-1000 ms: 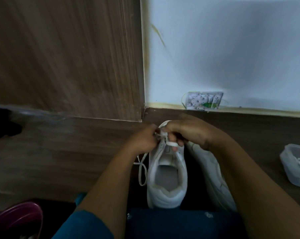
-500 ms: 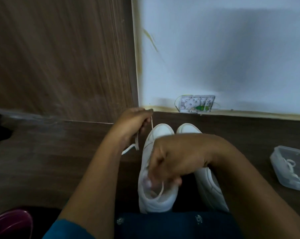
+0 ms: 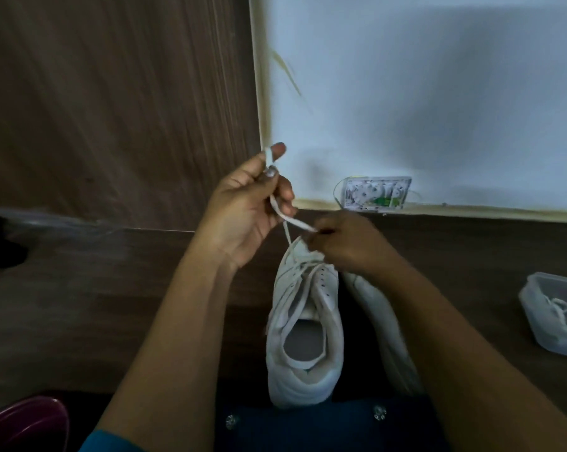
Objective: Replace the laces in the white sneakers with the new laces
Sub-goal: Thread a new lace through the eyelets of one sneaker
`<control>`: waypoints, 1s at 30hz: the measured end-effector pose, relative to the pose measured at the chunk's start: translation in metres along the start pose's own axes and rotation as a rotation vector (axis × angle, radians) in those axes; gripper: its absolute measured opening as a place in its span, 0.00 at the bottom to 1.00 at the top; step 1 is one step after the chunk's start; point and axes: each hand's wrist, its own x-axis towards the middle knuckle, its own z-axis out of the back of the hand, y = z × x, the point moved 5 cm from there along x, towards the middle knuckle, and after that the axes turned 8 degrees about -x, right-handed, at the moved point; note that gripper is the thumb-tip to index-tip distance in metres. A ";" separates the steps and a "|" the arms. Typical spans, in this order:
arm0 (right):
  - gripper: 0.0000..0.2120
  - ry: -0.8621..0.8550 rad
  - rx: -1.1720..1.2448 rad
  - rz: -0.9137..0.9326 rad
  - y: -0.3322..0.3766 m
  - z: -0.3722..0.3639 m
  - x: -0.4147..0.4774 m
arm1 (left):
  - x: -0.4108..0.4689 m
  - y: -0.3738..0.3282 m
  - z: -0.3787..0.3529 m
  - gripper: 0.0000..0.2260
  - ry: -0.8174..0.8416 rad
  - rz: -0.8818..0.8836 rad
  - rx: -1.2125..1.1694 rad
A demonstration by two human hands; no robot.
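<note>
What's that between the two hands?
A white lace stretches from the left hand to the right hand, above the sneaker, in the head view.

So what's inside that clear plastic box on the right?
A white lace lies in the clear plastic box. The frame edge cuts off the box's right part, so anything there is unseen.

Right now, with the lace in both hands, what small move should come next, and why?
Probably draw the lace up and out with the left hand: it runs taut from the toe eyelets of the sneaker, the right hand pinches it there, and upper eyelets look empty.
</note>
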 end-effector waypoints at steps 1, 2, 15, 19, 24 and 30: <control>0.09 -0.061 -0.138 -0.012 -0.010 0.011 0.000 | 0.000 -0.003 0.004 0.15 -0.016 -0.008 -0.079; 0.09 -0.127 -0.186 -0.054 -0.023 0.019 0.000 | 0.000 -0.006 0.007 0.15 -0.028 -0.014 -0.155; 0.18 0.063 0.132 -0.262 -0.032 0.013 -0.007 | 0.000 0.073 0.014 0.09 0.192 0.323 1.427; 0.21 0.078 0.022 -0.183 -0.025 0.011 -0.005 | 0.002 0.075 0.016 0.09 0.105 0.320 1.406; 0.19 0.004 0.069 -0.221 -0.032 0.012 -0.002 | -0.004 0.077 0.011 0.18 0.084 0.425 1.278; 0.06 0.067 0.277 -0.376 -0.045 0.006 -0.005 | -0.016 0.035 0.025 0.08 0.238 0.622 1.254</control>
